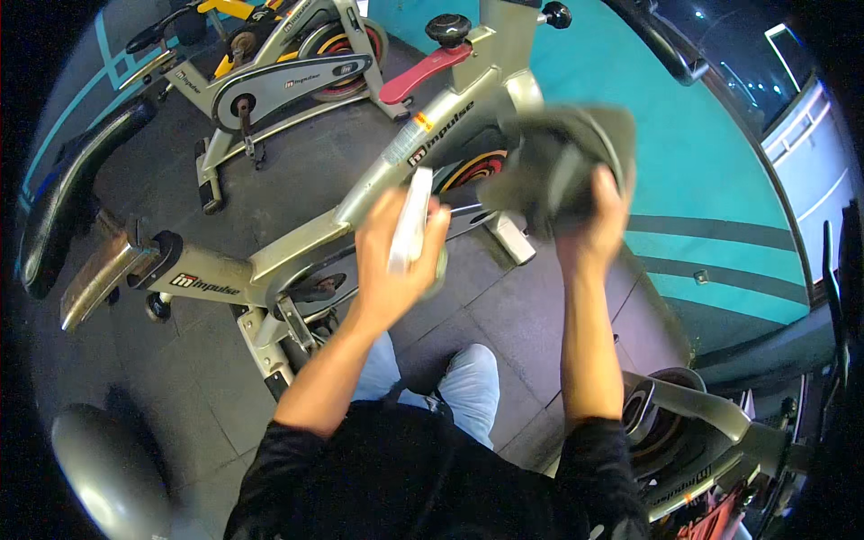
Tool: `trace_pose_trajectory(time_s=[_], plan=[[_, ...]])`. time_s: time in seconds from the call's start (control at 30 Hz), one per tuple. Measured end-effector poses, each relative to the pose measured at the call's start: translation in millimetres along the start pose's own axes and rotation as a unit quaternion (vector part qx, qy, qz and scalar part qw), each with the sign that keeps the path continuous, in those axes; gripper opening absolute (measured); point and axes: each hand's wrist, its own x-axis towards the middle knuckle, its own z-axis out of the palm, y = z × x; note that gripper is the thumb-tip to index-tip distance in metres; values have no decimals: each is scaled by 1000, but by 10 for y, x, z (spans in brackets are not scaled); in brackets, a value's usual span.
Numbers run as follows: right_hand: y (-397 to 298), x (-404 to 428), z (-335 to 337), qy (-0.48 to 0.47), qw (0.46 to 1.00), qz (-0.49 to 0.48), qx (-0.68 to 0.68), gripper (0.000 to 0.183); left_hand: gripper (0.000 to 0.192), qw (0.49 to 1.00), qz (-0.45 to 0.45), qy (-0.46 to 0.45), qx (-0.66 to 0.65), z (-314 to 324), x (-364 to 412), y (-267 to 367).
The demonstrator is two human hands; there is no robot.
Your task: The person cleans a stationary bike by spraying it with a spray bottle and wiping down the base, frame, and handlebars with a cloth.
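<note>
My left hand (378,283) is closed around a spray bottle (414,216); its white head is blurred and its body is mostly hidden behind my fingers. In my right hand (601,223) is a dark grey cloth (560,155), bunched and blurred by motion. Both hands are over an Impulse spin bike (297,250) with a silver frame, which stands across in front of me. The cloth covers part of the bike's front end. Between my hands, the bike's flywheel (476,172) shows partly. A red lever (425,74) with a black knob (448,30) sits on the frame above.
The bike's black saddle (84,196) juts out at left. Behind stands a second spin bike (290,84). Another bike (695,405) is close at lower right. A rounded grey object (101,466) is at lower left. Dark floor tiles (472,310) meet a teal wall (675,169).
</note>
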Motion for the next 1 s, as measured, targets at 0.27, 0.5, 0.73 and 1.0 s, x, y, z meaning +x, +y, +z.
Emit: trace_pose_trajectory(time_s=[0.27,0.5,0.73,1.0], plan=[[941,1697,1461,-143,733,-418,-517,37,14,980,-105,-165,48,-622,-1087,-320],[1304,1492,1723,60,835,-430,-337,41,15,958,-198,-201,54,-830,-1257,-573],[1397,1171,1590,-1,853,-360,-377,99,12,964,-176,-193,55,-797,-1095,-536],[1283,1087,1228,-50,828,-336,-446,53,12,966,-127,-212,70,-742,-1214,-396]])
